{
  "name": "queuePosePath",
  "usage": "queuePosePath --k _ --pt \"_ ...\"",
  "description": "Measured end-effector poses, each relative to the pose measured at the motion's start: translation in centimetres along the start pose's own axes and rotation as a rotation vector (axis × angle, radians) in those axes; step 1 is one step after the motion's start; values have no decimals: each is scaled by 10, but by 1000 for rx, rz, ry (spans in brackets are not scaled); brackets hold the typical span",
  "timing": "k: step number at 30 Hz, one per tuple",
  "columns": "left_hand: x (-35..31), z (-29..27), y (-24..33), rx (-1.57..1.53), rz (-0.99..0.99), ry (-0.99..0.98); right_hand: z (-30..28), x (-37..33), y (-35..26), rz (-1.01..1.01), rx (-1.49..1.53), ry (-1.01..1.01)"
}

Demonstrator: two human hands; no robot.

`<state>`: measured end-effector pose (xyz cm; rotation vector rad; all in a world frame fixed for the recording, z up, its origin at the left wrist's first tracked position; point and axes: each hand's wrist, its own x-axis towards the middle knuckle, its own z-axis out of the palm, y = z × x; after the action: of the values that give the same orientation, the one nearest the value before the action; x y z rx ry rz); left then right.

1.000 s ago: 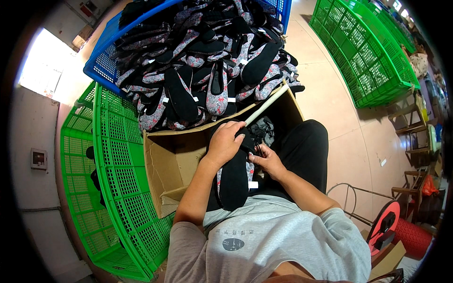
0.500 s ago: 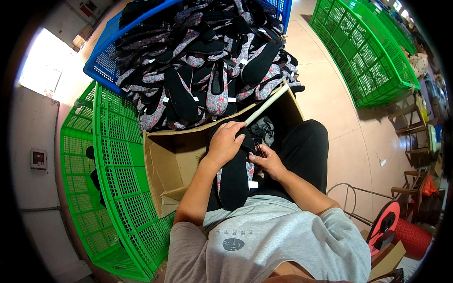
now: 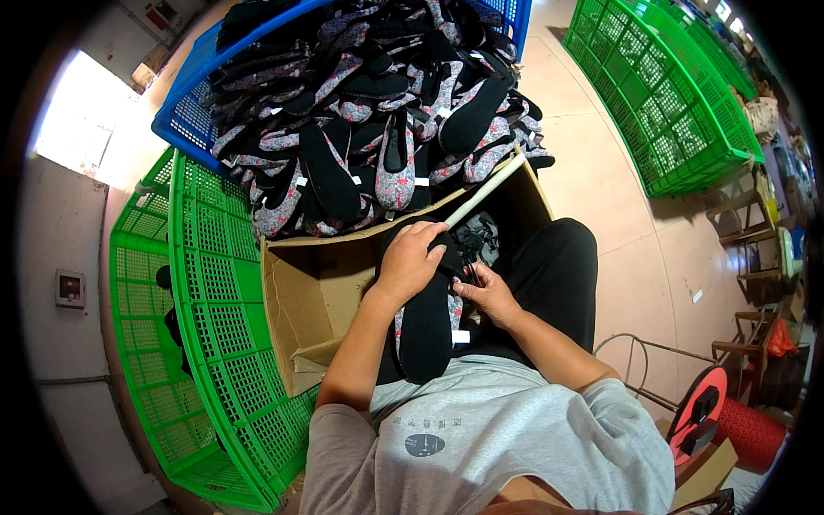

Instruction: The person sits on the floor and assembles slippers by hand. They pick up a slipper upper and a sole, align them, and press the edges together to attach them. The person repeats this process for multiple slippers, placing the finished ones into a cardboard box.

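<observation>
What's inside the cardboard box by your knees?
The cardboard box shows bare brown walls on its left; a few dark shoes lie at its right end. The left hand and held shoe hide the middle.

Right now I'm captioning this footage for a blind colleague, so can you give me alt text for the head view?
Seen from above, a seated person's left hand and right hand hold a black-soled slipper over an open cardboard box. Beyond it, a blue crate overflows with black and floral slippers, with green crates on both sides.
</observation>
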<state>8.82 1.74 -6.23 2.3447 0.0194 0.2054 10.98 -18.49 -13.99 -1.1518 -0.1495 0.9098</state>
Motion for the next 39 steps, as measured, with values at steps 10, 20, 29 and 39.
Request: queuePosePath --k 10,20,29,39 --pt "-1 0 1 8 -1 7 1 -1 -1 -5 -55 -1" --pt "-1 0 1 5 9 9 -1 2 4 -10 -11 5" --pt "-1 1 0 7 18 17 0 0 1 4 -11 3" --pt "-2 1 1 8 13 10 0 0 0 -13 -11 0"
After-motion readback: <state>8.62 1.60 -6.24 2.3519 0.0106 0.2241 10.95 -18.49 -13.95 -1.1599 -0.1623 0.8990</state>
